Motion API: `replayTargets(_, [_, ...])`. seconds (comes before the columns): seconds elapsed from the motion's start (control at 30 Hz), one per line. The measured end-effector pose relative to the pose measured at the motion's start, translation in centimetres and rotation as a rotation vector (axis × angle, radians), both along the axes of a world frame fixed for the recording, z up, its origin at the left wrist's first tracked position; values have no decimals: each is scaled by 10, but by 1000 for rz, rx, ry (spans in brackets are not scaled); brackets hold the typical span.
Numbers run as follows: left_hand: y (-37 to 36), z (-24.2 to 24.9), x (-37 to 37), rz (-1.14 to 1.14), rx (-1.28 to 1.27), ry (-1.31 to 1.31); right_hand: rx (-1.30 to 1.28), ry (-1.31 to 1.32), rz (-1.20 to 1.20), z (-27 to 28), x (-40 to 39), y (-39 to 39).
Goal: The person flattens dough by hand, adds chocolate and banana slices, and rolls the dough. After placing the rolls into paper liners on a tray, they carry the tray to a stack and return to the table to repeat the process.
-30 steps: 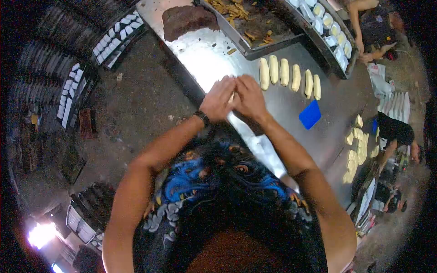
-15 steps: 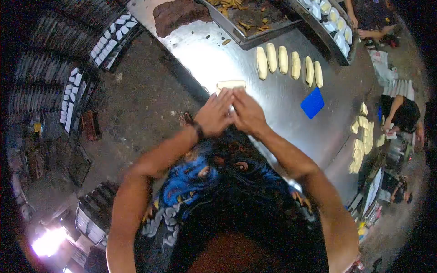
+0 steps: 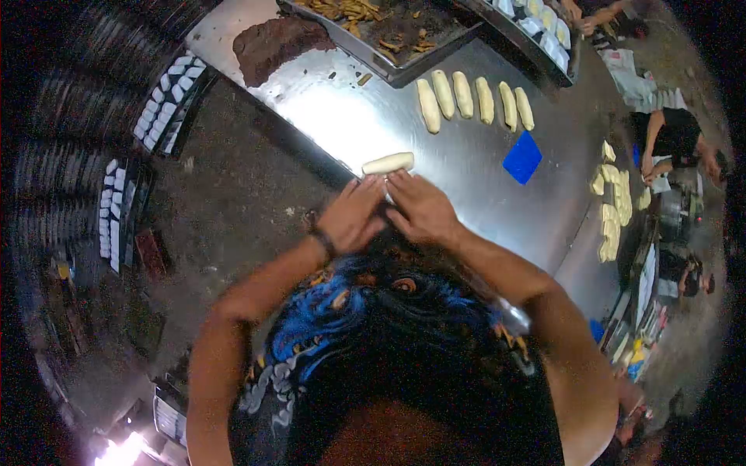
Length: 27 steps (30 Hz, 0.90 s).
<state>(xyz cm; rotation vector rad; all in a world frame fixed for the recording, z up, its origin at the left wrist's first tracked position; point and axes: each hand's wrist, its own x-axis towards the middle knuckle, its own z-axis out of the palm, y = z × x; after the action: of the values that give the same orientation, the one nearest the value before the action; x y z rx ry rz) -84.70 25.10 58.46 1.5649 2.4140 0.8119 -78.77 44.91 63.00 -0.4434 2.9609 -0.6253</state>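
Observation:
A small pale dough roll [image 3: 388,163] lies on the metal table [image 3: 466,167] near its front edge. My left hand [image 3: 352,215] is at the roll's near side on the left, its fingers stretched forward with the tips by the dough. On the right, my right hand [image 3: 423,208] lies with fingers extended, their tips at the roll's near side. Neither hand is wrapped round anything. Beyond, several dough rolls [image 3: 463,95] stand in a row, with a blue scraper [image 3: 522,158] just nearer than them.
A brown mass [image 3: 281,48] and a tray of brown strips [image 3: 404,71] sit at the back. More dough pieces [image 3: 611,221] lie at the right, near a co-worker [image 3: 674,137]. Racks with white items [image 3: 169,101] stand at the left. Another tray [image 3: 536,35] is at the back right.
Both hands have drawn back slightly toward me, and the dough roll, earlier partly covered and flatter-looking, now shows as a rounded, slightly tilted roll. The whole view has shifted a little.

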Motion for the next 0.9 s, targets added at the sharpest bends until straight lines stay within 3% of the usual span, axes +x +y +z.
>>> replayTargets(0.03, [3,0,-5,-39,-100,-82,-33,-95,-29,12,-10,-3])
replayTargets(0.07, [8,-1,-14,-75,-197,-155,232,-615,-101,64,-47,-18])
replayTargets(0.13, [19,11,-18,-25,-323,-237,159,-123,-116,40,-67,-24])
replayTargets(0.17, [19,43,-21,-52,-404,-312,133,131,-116,24,-78,-25])
replayTargets(0.2, [16,74,-27,-76,-478,-377,100,120,-160,9,-92,-29])
replayTargets(0.23, [4,66,-28,-94,-299,-421,209,23,-155,6,-95,-36])
replayTargets(0.27, [-17,50,-31,-125,-126,-460,179,294,-200,-35,-79,-34])
replayTargets(0.3, [-39,39,-37,-111,-51,-578,225,320,-235,-35,-57,-40])
replayTargets(0.33, [-65,30,-45,-98,13,-701,341,115,-142,-16,-39,-45])
replayTargets(0.37, [-94,20,-53,30,11,-846,311,254,-154,-29,-17,-42])
replayTargets(0.4, [-120,13,-61,164,8,-993,327,197,-199,-27,-6,-43])
replayTargets(0.53, [-174,17,-83,376,109,-935,378,124,-232,-7,-55,-46])
replayTargets(0.6, [-162,46,-87,362,67,-838,314,282,-252,-13,-91,-38])
replayTargets(0.67, [-141,41,-101,259,172,-827,230,545,-288,-22,-125,-28])
replayTargets(0.77, [-107,40,-118,166,259,-827,228,290,-402,-1,-128,-45])
replayTargets(0.8, [-97,56,-120,140,303,-814,307,407,-372,-3,-116,-47])
replayTargets(0.9, [-79,118,-127,-45,488,-664,114,129,-252,13,-76,-35])
